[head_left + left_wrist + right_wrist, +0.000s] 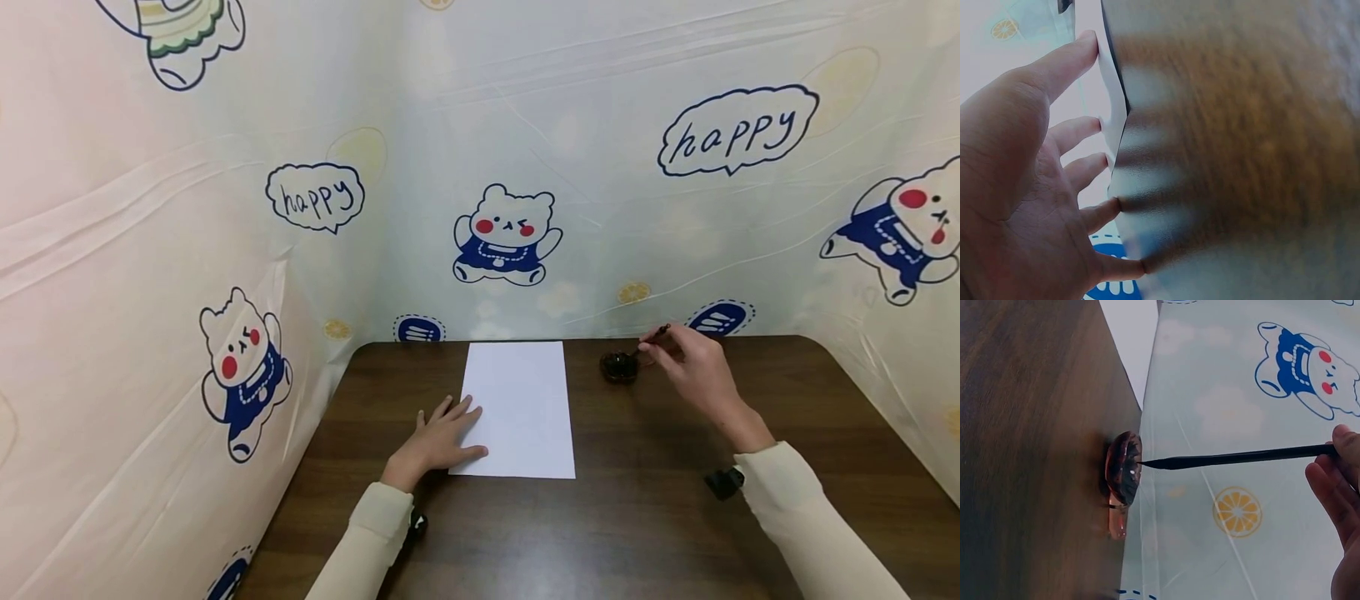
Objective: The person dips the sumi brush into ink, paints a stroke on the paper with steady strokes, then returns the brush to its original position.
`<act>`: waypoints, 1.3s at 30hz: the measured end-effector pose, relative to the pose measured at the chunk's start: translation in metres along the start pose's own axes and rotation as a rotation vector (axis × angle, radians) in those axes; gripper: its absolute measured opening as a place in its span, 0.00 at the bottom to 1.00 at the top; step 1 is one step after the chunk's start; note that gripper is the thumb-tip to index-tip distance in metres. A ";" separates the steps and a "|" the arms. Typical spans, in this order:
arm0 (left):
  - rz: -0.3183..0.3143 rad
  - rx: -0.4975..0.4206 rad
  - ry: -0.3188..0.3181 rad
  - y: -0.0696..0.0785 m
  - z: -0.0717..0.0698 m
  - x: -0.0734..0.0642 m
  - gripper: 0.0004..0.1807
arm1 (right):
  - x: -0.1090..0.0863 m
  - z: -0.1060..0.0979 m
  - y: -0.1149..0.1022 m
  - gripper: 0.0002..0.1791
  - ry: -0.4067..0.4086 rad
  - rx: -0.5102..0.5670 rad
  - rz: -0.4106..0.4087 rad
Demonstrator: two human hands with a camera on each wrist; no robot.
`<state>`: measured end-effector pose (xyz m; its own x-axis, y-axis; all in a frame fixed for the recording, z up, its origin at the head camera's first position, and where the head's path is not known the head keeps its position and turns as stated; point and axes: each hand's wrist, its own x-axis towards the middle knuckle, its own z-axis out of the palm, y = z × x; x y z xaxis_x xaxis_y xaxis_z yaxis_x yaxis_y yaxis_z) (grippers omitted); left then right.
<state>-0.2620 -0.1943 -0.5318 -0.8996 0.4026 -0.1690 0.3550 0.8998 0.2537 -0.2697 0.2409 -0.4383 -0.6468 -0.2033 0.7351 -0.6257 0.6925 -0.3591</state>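
Note:
A blank white sheet of paper (521,408) lies on the table. My left hand (437,439) rests on its left edge with the fingers spread; in the left wrist view the fingertips (1089,45) press down along the paper's edge. To the right of the sheet sits a small dark, glossy ink dish (618,367). My right hand (696,371) pinches a slim black writing brush (1241,455) by its handle. The brush slants down to the dish, its pointed tip right at the rim in the right wrist view. Dark liquid shows in the dish.
The brown wooden table (517,533) has rounded far corners. Behind it and along the sides hangs a pale cloth (600,225) printed with cartoon bears and "happy" bubbles. A clear reddish tab (1117,524) juts out from the dish.

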 end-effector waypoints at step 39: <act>-0.003 -0.021 -0.013 0.002 -0.002 -0.001 0.44 | -0.013 0.009 0.034 0.09 0.021 -0.119 0.293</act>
<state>-0.2614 -0.1932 -0.5295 -0.8972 0.4023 -0.1820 0.3469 0.8972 0.2731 -0.2865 0.2606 -0.4651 -0.7821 0.0308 0.6224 -0.3576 0.7958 -0.4887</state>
